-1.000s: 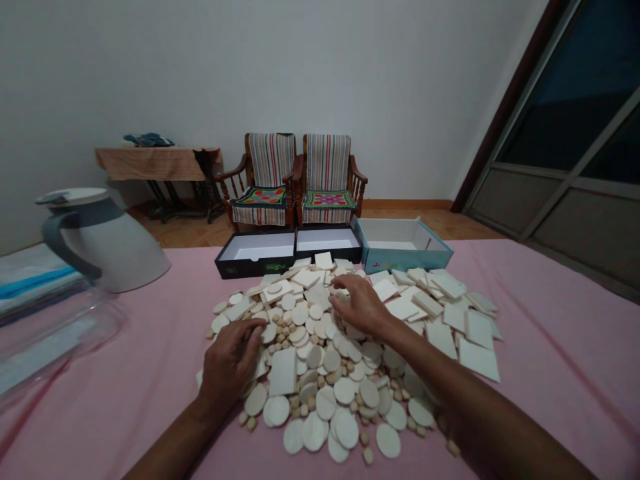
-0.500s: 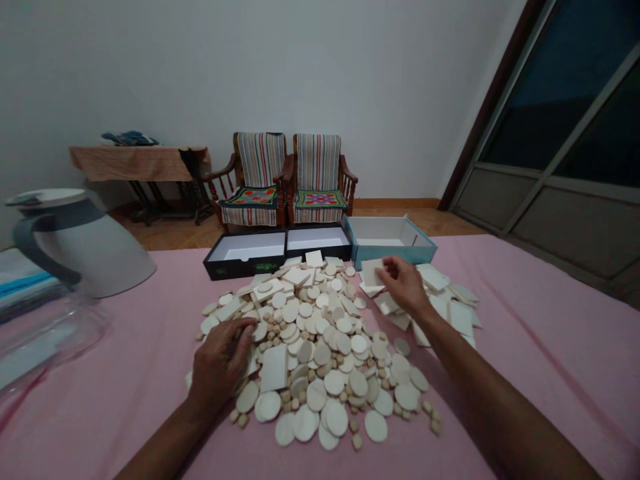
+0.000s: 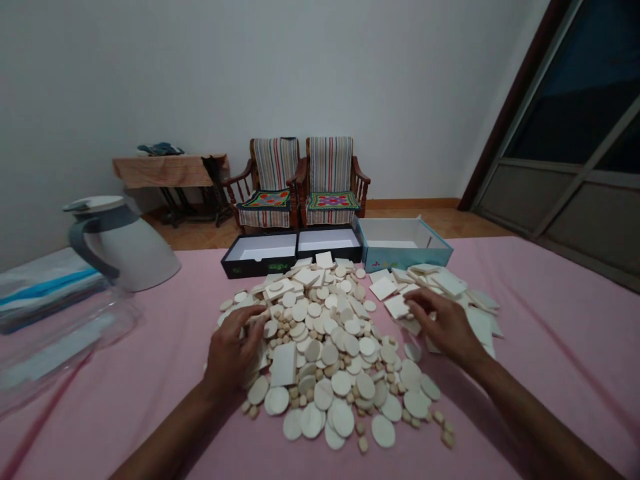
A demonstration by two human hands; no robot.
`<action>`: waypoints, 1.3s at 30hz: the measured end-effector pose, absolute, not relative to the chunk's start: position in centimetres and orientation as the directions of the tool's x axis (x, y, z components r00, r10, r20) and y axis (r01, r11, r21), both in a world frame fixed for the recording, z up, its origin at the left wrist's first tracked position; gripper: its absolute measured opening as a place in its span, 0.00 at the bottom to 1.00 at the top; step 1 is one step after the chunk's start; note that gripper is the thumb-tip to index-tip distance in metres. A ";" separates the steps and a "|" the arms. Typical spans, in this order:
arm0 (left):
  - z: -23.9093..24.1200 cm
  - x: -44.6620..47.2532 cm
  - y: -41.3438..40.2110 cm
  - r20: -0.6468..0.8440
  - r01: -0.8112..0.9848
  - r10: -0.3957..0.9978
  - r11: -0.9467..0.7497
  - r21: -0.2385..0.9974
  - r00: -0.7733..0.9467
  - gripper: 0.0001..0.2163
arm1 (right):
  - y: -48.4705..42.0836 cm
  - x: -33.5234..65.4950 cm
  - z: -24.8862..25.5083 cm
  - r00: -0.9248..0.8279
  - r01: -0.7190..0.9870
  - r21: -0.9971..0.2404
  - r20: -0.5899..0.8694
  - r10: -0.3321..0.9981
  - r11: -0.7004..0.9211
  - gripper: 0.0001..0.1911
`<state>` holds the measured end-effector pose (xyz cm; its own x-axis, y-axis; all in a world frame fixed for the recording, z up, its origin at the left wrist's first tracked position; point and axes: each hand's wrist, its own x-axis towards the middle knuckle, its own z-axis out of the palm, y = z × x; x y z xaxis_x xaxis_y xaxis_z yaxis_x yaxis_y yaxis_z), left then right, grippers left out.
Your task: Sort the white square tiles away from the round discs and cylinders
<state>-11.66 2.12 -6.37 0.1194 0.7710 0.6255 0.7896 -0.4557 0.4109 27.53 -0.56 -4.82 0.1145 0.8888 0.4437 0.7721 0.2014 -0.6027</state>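
A big heap of pale wooden discs and small beads (image 3: 330,360) lies on the pink tablecloth (image 3: 165,360). To its right sits a looser pile of square wooden tiles (image 3: 450,293). My left hand (image 3: 233,350) rests palm down on the heap's left edge, fingers spread over discs and a tile. My right hand (image 3: 443,323) lies on the near left part of the square tiles, fingers stretched toward one tile (image 3: 397,307). Neither hand has lifted anything.
Two black boxes (image 3: 257,253) (image 3: 330,243) and a light blue box (image 3: 403,243) stand open behind the piles. A white jug (image 3: 123,243) stands at the left, with a clear plastic container (image 3: 55,340) and folded cloth nearer. Two striped chairs stand beyond.
My right hand went from the heap's middle out to the squares near the blue box, then drew back toward me. The squares now lie apart from the discs. My left hand barely moved.
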 end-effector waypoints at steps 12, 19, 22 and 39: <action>-5.4 -11.9 9.9 0.431 0.841 0.847 -0.457 0.289 0.312 0.25 | -2.9 24.9 -7.5 -0.051 0.716 -0.646 0.330 0.943 0.265 0.12; -4.6 -11.1 9.6 0.388 0.770 0.825 -0.541 0.337 0.410 0.20 | -2.7 25.0 -8.2 -0.080 0.722 -0.628 0.340 0.937 0.290 0.12; -4.1 -10.7 8.5 0.402 0.732 0.807 -0.574 0.366 0.433 0.16 | -2.7 25.0 -8.3 -0.085 0.723 -0.629 0.331 0.940 0.286 0.11; -2.6 -5.6 3.7 0.313 0.567 0.907 -0.420 0.709 0.280 0.13 | -3.1 23.8 -8.0 -0.118 0.723 -0.595 0.392 0.912 0.349 0.09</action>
<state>-5.61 3.66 -2.63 0.2802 0.9073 0.3134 0.5667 -0.4199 0.7090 23.79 -3.10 -8.00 -0.1182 0.9124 0.3919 0.7234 0.3495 -0.5955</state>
